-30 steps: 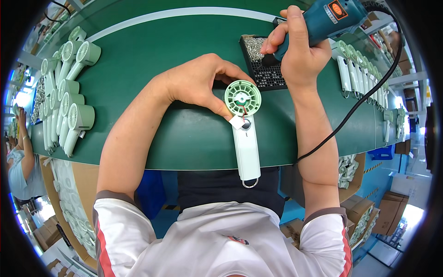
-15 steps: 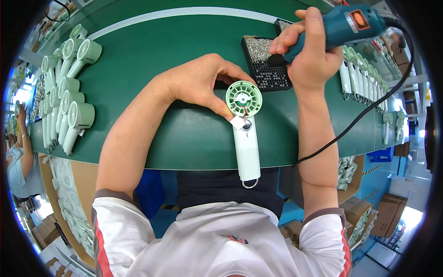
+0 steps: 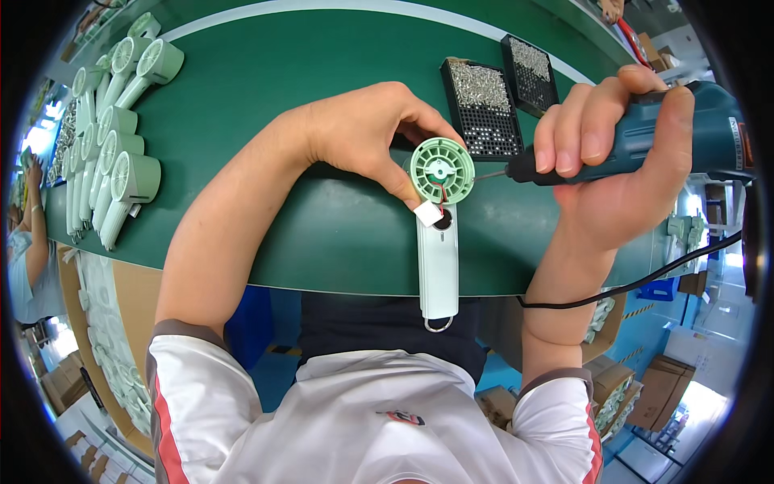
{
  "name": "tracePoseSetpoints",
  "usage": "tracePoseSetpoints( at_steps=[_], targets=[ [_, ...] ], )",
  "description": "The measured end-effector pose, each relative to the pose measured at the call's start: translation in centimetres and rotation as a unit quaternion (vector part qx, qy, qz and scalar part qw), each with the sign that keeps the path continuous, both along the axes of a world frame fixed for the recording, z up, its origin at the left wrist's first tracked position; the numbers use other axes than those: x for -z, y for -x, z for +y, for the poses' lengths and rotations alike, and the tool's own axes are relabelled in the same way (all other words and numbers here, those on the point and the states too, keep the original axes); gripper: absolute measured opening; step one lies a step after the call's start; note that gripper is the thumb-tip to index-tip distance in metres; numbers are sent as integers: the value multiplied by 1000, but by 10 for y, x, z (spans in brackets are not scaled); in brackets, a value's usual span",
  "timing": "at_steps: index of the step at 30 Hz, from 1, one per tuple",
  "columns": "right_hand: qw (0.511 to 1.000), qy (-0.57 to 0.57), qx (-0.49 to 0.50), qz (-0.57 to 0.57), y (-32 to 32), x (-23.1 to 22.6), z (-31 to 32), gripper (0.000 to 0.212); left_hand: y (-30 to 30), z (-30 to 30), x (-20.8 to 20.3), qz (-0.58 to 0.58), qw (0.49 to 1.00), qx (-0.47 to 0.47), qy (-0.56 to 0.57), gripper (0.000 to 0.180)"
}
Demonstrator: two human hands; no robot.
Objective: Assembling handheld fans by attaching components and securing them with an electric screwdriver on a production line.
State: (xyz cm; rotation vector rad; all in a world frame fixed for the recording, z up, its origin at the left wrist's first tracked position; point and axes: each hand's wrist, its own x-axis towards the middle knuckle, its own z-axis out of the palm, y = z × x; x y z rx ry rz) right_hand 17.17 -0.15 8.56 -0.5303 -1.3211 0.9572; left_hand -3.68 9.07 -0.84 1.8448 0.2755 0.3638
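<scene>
A pale green handheld fan (image 3: 439, 266) lies at the table's front edge, its round head open and its handle pointing toward me. My left hand (image 3: 375, 137) grips the fan head from the left, thumb and fingers curled round its rim. A red wire shows inside the head, and a small white piece (image 3: 428, 213) sits by my thumb at the top of the handle. My right hand (image 3: 617, 198) is wrapped round a teal electric screwdriver (image 3: 713, 129). Its thin bit points left, with the tip close to the fan head's right rim; whether they touch I cannot tell.
Two black screw trays (image 3: 484, 109) full of small silver screws stand behind the fan. Several assembled fans (image 3: 135, 177) stand at the left. The screwdriver's black cord (image 3: 645, 284) runs along the right. A carton of pale parts (image 3: 113, 347) is below left. Another person's arm (image 3: 36, 230) shows far left.
My right hand has brought the screwdriver from above the screw tray down and right, and its bit now points at the fan head. The fan stays in my left hand.
</scene>
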Motion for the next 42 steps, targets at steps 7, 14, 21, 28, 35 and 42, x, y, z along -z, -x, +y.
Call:
tracePoseSetpoints(
  at_steps=[7, 14, 21, 28, 35, 42],
  targets=[
    [1000, 0, -19, -1, 0, 8, 1, 49, 1, -1, 0, 1, 1000, -1, 5, 71],
    [1000, 13, -23, -10, 5, 14, 2, 46, 2, -1, 0, 2, 1000, -3, 9, 72],
    [991, 8, 65, -119, 22, 26, -6, 20, -2, 1, -2, -6, 1000, 11, -1, 69],
    [988, -52, 76, -120, 31, 30, -4, 15, 1, -6, -20, 39, 999, -21, 6, 63],
    [963, -147, 170, -150, 29, 34, 7, 10, 0, -12, -30, 57, 997, -38, 40, 59],
    [988, -3, 85, -131, 28, 27, -5, 12, -1, -9, -27, 58, 998, -28, -12, 56]
  ],
)
